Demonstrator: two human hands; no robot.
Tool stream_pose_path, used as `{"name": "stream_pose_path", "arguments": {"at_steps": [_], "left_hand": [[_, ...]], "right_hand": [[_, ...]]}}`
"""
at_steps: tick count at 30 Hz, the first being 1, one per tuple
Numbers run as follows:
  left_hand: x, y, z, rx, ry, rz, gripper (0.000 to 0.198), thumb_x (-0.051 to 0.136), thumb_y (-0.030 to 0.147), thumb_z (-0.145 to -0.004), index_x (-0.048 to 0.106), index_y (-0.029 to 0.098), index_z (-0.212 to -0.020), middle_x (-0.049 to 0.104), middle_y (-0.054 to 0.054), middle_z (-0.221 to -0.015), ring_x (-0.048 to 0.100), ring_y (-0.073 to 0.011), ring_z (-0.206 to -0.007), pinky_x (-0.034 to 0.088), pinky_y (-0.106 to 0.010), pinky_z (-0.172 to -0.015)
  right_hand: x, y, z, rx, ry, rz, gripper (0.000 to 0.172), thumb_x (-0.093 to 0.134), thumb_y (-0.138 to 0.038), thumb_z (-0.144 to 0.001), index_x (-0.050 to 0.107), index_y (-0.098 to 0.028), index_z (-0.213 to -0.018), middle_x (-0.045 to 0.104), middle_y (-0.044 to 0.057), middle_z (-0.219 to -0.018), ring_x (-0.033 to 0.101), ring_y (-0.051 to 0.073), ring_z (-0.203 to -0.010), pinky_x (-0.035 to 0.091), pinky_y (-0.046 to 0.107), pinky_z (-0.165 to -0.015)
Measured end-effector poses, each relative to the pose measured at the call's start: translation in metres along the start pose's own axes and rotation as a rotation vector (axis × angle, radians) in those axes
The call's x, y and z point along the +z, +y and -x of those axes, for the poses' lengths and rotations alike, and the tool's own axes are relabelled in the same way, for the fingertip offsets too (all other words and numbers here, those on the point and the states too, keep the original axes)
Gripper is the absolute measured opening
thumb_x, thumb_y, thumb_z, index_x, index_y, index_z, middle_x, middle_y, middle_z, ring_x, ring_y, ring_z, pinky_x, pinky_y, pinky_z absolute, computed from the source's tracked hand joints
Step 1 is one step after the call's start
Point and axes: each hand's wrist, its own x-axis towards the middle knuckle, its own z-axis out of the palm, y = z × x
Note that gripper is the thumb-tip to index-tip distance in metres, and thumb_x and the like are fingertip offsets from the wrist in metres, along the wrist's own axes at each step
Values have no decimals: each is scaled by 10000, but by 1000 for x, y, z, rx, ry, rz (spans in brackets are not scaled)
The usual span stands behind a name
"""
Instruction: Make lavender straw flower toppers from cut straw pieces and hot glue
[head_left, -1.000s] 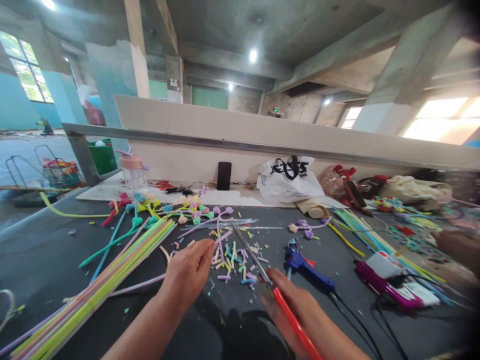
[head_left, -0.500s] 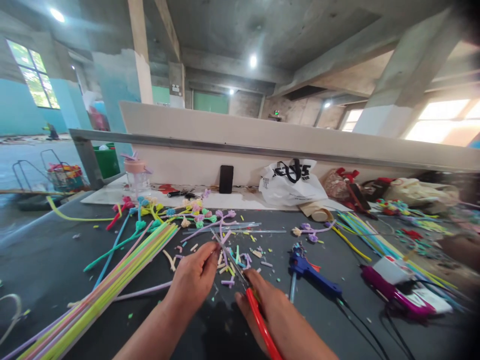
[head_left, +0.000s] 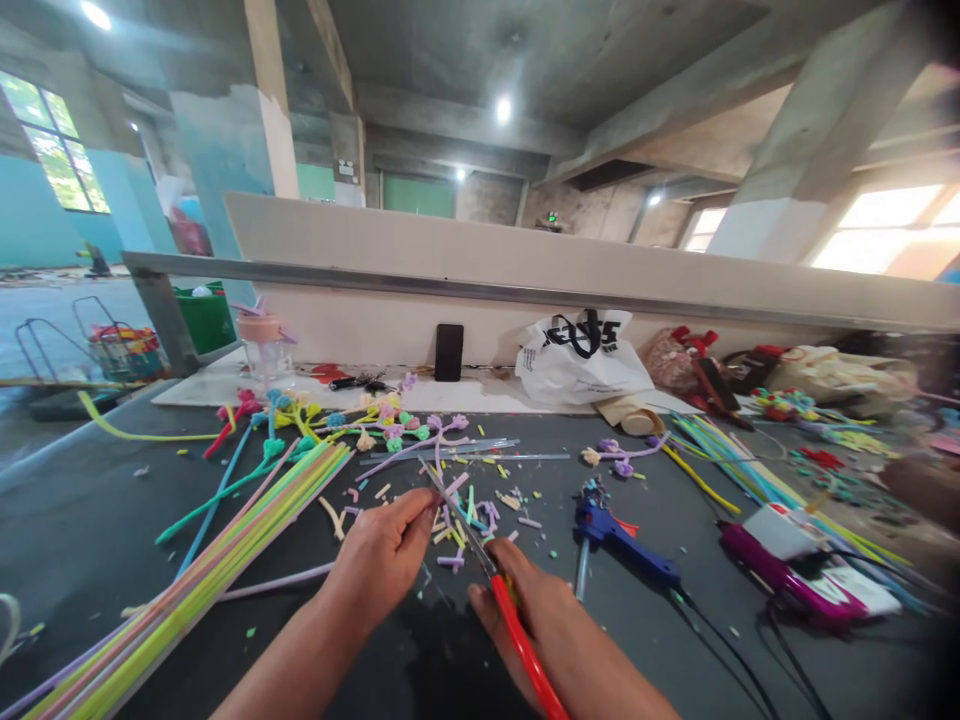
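Note:
Red-handled scissors (head_left: 520,640) are in my right hand (head_left: 536,600), with their metal blades pointing up and left, slightly parted. My left hand (head_left: 394,545) is closed in a pinch beside the blades; whatever its fingertips hold is too small or hidden to make out. Cut bits of pipe cleaner (head_left: 450,562) lie scattered around the blades. A bundle of long pastel pipe cleaners (head_left: 225,565) rests to the left of my left hand. Behind the hands are finished-looking pieces with purple, green and yellow knobs (head_left: 394,430).
A blue glue gun (head_left: 626,545) and a magenta tool (head_left: 787,580) with cords lie at the right. Along the back stand a phone (head_left: 449,352), a white bag (head_left: 581,360) and a pink-lidded cup (head_left: 262,345). Another person's hand (head_left: 922,490) shows at the far right.
The view has shifted slightly, so the surroundings appear a little further left and higher. Both hands and the scissors keep nearly the same pose.

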Motion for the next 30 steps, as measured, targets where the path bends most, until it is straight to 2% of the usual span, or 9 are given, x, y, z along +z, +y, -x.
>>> {"name": "stream_pose_path", "arguments": {"at_steps": [5, 10, 22, 30], "left_hand": [[2, 0, 1, 25, -6, -30, 260, 369, 284, -881, 620, 218, -898, 637, 7, -682, 565, -114, -590, 386, -188, -584], [4, 3, 3, 33, -23, -15, 237, 363, 289, -894, 582, 212, -845, 606, 11, -702, 547, -114, -637, 363, -193, -594], [9, -1, 5, 33, 3, -35, 211, 363, 237, -877, 454, 199, -690, 471, 49, -598, 415, -88, -541, 288, -196, -531], [9, 3, 5, 13, 9, -14, 245, 364, 232, -861, 415, 192, -625, 422, 56, -549, 393, -81, -507, 272, -196, -502]], "right_hand": [[-3, 5, 3, 18, -64, -11, 228, 406, -368, -866, 507, -225, -1011, 649, 18, -746, 609, 143, -619, 399, 217, -560], [1, 11, 4, 12, -50, -41, 210, 416, -357, -866, 507, -231, -1006, 659, 33, -851, 626, 160, -707, 410, 230, -603], [-1, 5, 12, 31, -70, 19, 309, 439, -362, -864, 514, -217, -1125, 653, 76, -938, 634, 197, -839, 448, 259, -727], [-1, 2, 14, 58, -126, 76, 379, 398, -399, -874, 456, -198, -1191, 628, 115, -962, 628, 246, -869, 469, 340, -747]]}}
